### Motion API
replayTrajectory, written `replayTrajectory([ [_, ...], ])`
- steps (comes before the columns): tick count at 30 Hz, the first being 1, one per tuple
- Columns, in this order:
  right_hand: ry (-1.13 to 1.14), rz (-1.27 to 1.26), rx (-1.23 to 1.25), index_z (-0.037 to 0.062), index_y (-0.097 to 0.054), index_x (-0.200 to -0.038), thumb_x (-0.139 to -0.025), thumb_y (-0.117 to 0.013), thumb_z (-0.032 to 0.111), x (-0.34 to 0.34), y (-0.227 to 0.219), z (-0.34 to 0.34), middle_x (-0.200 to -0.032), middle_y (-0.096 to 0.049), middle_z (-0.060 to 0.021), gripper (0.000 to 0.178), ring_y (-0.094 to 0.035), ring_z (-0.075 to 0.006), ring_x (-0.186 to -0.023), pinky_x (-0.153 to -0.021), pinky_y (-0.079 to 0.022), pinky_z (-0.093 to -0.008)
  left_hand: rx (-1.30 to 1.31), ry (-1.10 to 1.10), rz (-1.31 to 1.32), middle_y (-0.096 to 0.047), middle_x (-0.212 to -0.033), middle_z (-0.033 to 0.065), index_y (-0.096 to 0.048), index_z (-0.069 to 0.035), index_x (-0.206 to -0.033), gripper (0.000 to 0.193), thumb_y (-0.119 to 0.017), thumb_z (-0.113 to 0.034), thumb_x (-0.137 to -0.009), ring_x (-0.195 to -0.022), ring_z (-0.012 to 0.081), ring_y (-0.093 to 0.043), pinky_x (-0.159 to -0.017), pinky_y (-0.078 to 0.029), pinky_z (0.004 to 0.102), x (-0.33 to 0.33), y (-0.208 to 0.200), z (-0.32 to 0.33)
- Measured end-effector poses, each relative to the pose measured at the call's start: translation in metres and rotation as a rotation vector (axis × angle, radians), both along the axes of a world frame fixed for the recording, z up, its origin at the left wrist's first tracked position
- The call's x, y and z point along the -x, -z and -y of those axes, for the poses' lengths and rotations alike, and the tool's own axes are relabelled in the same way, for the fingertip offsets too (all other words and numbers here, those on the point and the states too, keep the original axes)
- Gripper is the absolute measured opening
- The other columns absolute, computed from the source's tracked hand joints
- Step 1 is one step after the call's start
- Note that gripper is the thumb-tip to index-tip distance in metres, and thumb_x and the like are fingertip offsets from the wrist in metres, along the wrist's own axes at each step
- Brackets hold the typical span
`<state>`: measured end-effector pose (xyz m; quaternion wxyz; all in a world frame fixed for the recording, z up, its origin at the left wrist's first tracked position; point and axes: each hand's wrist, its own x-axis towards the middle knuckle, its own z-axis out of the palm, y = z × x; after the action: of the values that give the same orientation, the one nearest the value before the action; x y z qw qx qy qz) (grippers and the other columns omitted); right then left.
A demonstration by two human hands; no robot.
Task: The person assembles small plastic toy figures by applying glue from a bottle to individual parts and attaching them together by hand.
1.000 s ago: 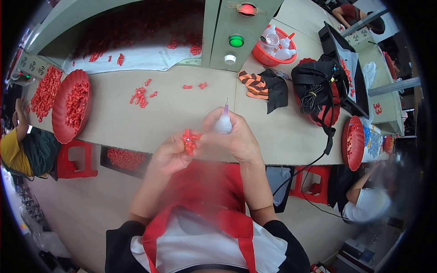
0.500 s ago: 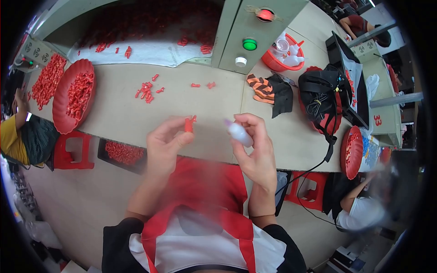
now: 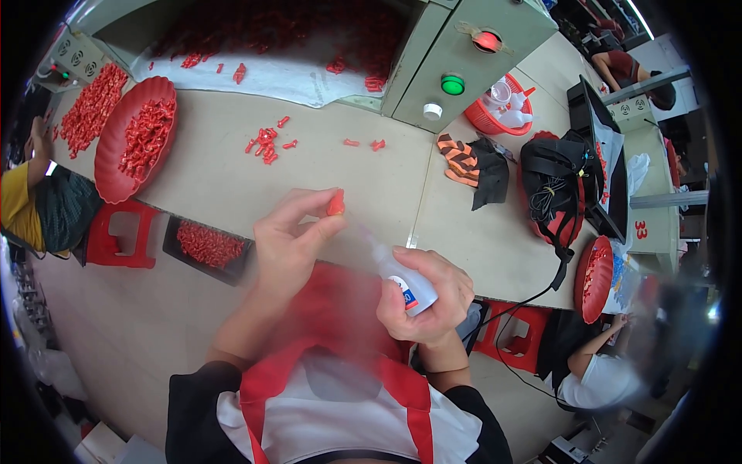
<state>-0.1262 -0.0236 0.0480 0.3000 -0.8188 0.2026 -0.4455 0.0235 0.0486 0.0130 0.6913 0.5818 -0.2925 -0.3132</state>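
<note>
Pinched between the thumb and fingertips of my left hand (image 3: pixel 284 241) is a small red plastic piece (image 3: pixel 336 203). My right hand (image 3: pixel 442 298) grips a translucent white squeeze bottle (image 3: pixel 408 283) with a label on its side. The bottle tilts so that its thin nozzle points up and left toward the red piece; the tip is faint, and I cannot tell whether it touches. Beyond my hands, a small heap of red pieces (image 3: pixel 264 145) lies on the table (image 3: pixel 340 174), with a couple of loose ones (image 3: pixel 377 145) to its right.
A red scalloped tray (image 3: pixel 170 116) of red pieces stands at left beside a pile (image 3: pixel 89 112). Ahead is a grey-green machine (image 3: pixel 413 93) with lit buttons. At right are a red basket (image 3: pixel 483 118) of bottles, a striped glove (image 3: pixel 457 158) and a black strapped bundle (image 3: pixel 545 182). People sit on both sides.
The bottle has come down in my right hand and turned, nozzle now toward the red piece. My left hand has turned the piece and shifted slightly right. The view has shifted a little.
</note>
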Motion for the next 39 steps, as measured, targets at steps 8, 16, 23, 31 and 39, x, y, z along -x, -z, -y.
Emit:
replayTrajectory([
  [8,-0.029,-0.015,0.075,-0.0021,-0.058,-0.088,-0.058,-0.06,0.002,-0.0056,-0.0003,0.0018,-0.064,-0.06,-0.0099,0.03,-0.058,-0.0179,-0.049,-0.051,-0.046,-0.023,0.014,0.003,0.005,-0.059,-0.093,0.0075,-0.062,0.004,-0.1,0.024,-0.063,0.005,-0.076,-0.082,0.0123,-0.058,-0.07,-0.05,0.0248,-0.0006,0.0011,-0.0008],
  [16,-0.028,-0.011,0.062,-0.0028,-0.058,-0.086,-0.057,-0.06,0.001,-0.0075,-0.0008,0.0022,-0.067,-0.062,-0.0108,0.029,-0.06,-0.0192,-0.052,-0.054,-0.048,-0.0237,0.023,0.011,0.006,-0.058,-0.094,0.0079,-0.061,0.005,-0.101,0.025,-0.063,0.005,-0.076,-0.082,0.0124,-0.058,-0.071,-0.051,0.025,-0.001,0.0031,-0.001],
  [23,-0.027,0.004,0.036,-0.0025,-0.058,-0.085,-0.058,-0.06,0.002,-0.0065,-0.0019,0.0034,-0.068,-0.062,-0.0105,0.028,-0.061,-0.0185,-0.054,-0.055,-0.048,-0.0238,0.012,0.018,0.002,-0.058,-0.095,0.0081,-0.061,0.005,-0.101,0.025,-0.063,0.005,-0.076,-0.082,0.013,-0.058,-0.071,-0.051,0.0257,-0.0007,0.0045,-0.0009],
  [31,-0.02,0.011,0.003,-0.0015,-0.059,-0.085,-0.058,-0.06,0.004,-0.0066,-0.0018,0.0042,-0.071,-0.064,-0.0096,0.027,-0.061,-0.0166,-0.054,-0.054,-0.048,-0.0227,0.001,0.045,-0.06,-0.059,-0.094,0.0083,-0.061,0.005,-0.101,0.024,-0.063,0.005,-0.076,-0.083,0.0133,-0.058,-0.072,-0.05,0.0255,0.0005,0.0025,-0.0018],
  [39,-0.025,0.018,0.003,-0.0017,-0.059,-0.085,-0.058,-0.06,0.004,-0.0057,-0.0004,0.0043,-0.071,-0.064,-0.0098,0.027,-0.061,-0.0171,-0.055,-0.055,-0.048,-0.0229,0.006,0.051,-0.062,-0.059,-0.094,0.0081,-0.061,0.005,-0.101,0.025,-0.063,0.005,-0.077,-0.083,0.0131,-0.058,-0.072,-0.049,0.0256,0.0003,0.0045,-0.0023],
])
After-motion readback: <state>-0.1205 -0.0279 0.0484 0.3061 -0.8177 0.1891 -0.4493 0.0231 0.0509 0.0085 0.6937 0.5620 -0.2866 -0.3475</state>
